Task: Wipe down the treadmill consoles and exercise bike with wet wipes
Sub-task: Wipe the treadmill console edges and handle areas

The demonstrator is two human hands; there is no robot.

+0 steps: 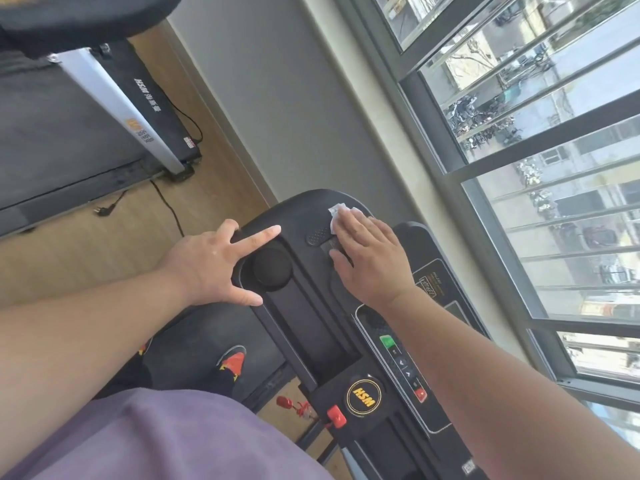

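The black treadmill console (311, 327) runs diagonally through the middle of the view, tilted by my head angle. My right hand (369, 261) lies flat with straight fingers on its upper end, pressing a white wet wipe (337, 213) whose corner shows beyond my fingertips. My left hand (216, 265) rests on the console's left edge beside a round cup recess (272, 268), fingers spread, index finger stretched across the top. A red safety key (336, 416) and a gold logo disc (363, 396) sit lower down.
A second treadmill (69, 133) with a silver side rail stands at upper left on the wooden floor, its power cord and plug lying loose. A grey wall and large barred windows (536, 168) fill the right. My shoes stand on the belt below.
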